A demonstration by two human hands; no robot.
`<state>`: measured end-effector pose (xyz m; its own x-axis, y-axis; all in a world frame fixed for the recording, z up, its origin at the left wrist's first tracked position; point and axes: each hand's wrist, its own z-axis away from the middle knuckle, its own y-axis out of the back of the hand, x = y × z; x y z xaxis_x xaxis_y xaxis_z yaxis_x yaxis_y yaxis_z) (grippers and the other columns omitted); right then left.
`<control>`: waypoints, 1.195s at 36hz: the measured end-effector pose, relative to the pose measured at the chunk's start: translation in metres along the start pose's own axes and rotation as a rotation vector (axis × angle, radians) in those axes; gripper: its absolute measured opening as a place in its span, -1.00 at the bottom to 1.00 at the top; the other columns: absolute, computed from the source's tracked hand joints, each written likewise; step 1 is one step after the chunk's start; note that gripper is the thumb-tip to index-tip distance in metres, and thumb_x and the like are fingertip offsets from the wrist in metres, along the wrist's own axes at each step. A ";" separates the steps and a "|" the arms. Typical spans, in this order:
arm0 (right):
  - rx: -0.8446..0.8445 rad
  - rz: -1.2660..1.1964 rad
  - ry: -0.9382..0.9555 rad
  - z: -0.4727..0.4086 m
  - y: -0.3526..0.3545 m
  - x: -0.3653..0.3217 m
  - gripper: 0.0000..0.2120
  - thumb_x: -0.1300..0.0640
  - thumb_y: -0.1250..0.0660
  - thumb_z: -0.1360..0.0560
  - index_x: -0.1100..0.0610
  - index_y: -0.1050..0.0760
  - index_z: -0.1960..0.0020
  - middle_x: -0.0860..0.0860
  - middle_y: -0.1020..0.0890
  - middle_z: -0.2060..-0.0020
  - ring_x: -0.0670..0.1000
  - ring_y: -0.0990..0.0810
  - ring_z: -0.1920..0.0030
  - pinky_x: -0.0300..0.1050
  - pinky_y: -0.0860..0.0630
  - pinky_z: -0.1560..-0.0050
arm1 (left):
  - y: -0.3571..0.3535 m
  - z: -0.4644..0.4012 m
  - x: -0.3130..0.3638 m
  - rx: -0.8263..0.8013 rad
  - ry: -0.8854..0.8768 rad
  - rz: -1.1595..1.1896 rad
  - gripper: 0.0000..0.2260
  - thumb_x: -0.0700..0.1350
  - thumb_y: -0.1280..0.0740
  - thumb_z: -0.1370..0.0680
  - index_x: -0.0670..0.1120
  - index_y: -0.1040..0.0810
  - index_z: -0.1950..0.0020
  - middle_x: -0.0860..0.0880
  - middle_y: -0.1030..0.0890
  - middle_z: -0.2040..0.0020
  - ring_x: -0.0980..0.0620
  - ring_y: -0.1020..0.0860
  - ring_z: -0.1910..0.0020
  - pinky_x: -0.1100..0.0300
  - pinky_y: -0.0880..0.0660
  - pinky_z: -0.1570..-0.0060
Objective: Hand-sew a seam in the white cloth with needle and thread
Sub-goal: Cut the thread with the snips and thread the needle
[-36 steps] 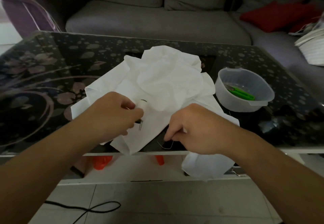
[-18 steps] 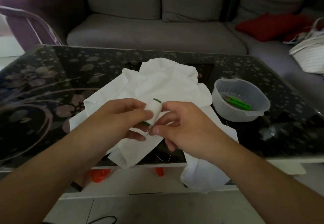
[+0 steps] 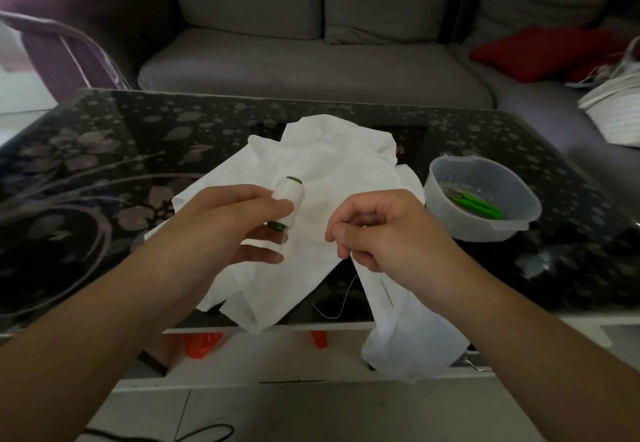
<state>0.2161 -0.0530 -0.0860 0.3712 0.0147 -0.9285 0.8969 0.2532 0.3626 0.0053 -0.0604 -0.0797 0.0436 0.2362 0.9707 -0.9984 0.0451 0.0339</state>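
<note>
At lower centre the right hand (image 3: 377, 230) pinches a thread (image 3: 347, 292) that trails down over the table edge. Left of it, the left hand (image 3: 235, 223) grips a thread spool (image 3: 291, 199) tilted above the white cloth (image 3: 346, 171) crumpled mid-frame on the table (image 3: 104, 151). Right of the cloth stands a plastic bowl (image 3: 450, 206).

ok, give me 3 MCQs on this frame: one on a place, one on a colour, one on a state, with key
1. Where are the green thread snips?
A. in the clear plastic bowl
B. on the white cloth
C. on the sofa

2. What colour are the ends of the thread spool?
A. red
B. green
C. black

3. What is the left hand doing?
A. lying flat on the glass table
B. holding the spool
C. gripping the snips

Key: 1 A, the snips lie inside the bowl to the right of the white cloth. 2 B, green rims show at both ends. 3 B, thumb and fingers hold the spool above the cloth.
</note>
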 end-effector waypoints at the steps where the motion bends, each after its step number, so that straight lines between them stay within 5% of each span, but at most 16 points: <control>1: 0.014 -0.006 0.001 -0.001 0.001 0.000 -0.81 0.35 -0.36 -0.57 0.17 -0.69 0.15 0.06 -0.66 0.37 -0.18 -0.46 0.50 -0.36 -0.37 0.43 | 0.001 -0.002 0.001 0.022 0.023 0.039 -0.84 -0.13 -0.46 -0.56 -0.18 -0.73 -0.06 -0.17 -0.75 0.00 -0.11 -0.74 0.04 -0.07 -0.69 0.00; 6: 0.064 0.027 -0.018 -0.005 0.007 0.003 -0.80 0.32 -0.37 -0.57 0.13 -0.70 0.14 0.06 -0.69 0.34 -0.18 -0.49 0.48 -0.35 -0.37 0.41 | 0.006 -0.005 0.005 0.068 0.037 0.182 -0.82 -0.20 -0.38 -0.60 -0.26 -0.65 -0.14 -0.23 -0.75 0.02 -0.16 -0.75 0.06 0.04 -0.72 0.13; 14: 0.102 0.093 -0.066 -0.008 0.013 0.010 -0.81 0.28 -0.40 -0.55 0.08 -0.71 0.16 0.03 -0.71 0.33 -0.23 -0.54 0.42 -0.26 -0.37 0.22 | 0.012 -0.007 0.004 0.173 -0.005 0.201 -0.67 -0.11 -0.42 -0.59 -0.23 -0.60 -0.31 -0.16 -0.72 0.03 -0.07 -0.73 0.06 -0.02 -0.66 -0.01; 21: 0.069 0.081 -0.053 -0.014 0.027 0.005 -0.83 0.26 -0.39 -0.57 0.09 -0.73 0.10 0.03 -0.74 0.24 -0.24 -0.51 0.40 -0.30 -0.38 0.29 | 0.015 -0.006 0.007 0.166 -0.027 0.278 -0.71 -0.08 -0.41 -0.58 -0.16 -0.61 -0.26 -0.08 -0.62 0.13 -0.01 -0.65 0.17 0.14 -0.67 0.22; 30: 0.173 0.139 -0.123 -0.012 0.037 0.017 -0.83 0.19 -0.45 -0.55 -0.01 -0.74 0.15 -0.05 -0.73 0.22 -0.11 -0.56 0.23 -0.16 -0.42 0.15 | 0.018 -0.007 -0.003 0.164 -0.066 0.254 -0.79 -0.07 -0.45 -0.53 -0.09 -0.64 -0.13 0.00 -0.59 0.19 0.03 -0.61 0.13 0.08 -0.60 0.04; 34: 0.249 0.136 -0.142 -0.010 0.039 0.023 -0.81 0.19 -0.45 -0.54 -0.03 -0.73 0.19 -0.07 -0.72 0.26 -0.11 -0.58 0.21 -0.12 -0.46 0.08 | 0.012 -0.006 -0.005 0.157 -0.062 0.218 -0.58 0.03 -0.53 -0.32 -0.09 -0.66 -0.14 -0.03 -0.66 0.10 0.00 -0.66 0.05 0.05 -0.62 0.02; 38: 0.328 0.202 -0.191 -0.015 0.043 0.023 -0.77 0.17 -0.47 -0.54 -0.05 -0.71 0.26 -0.18 -0.68 0.33 -0.10 -0.61 0.17 -0.19 -0.55 0.03 | 0.011 -0.005 -0.002 0.215 -0.055 0.149 -0.65 -0.02 -0.48 -0.52 -0.09 -0.64 -0.28 -0.05 -0.75 -0.08 -0.06 -0.74 -0.05 -0.11 -0.62 -0.21; 43: 0.353 0.210 -0.245 -0.021 0.046 0.022 -0.76 0.20 -0.47 -0.54 -0.01 -0.70 0.27 -0.23 -0.66 0.39 -0.08 -0.59 0.11 -0.22 -0.47 0.08 | 0.013 -0.006 0.003 0.311 -0.106 0.124 -0.82 -0.04 -0.44 -0.59 -0.05 -0.66 -0.16 -0.01 -0.77 0.00 -0.01 -0.76 0.02 -0.07 -0.64 -0.16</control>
<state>0.2608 -0.0205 -0.0910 0.5605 -0.2094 -0.8012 0.8076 -0.0757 0.5848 -0.0072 -0.0536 -0.0782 -0.0665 0.1188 0.9907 -0.9598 -0.2791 -0.0309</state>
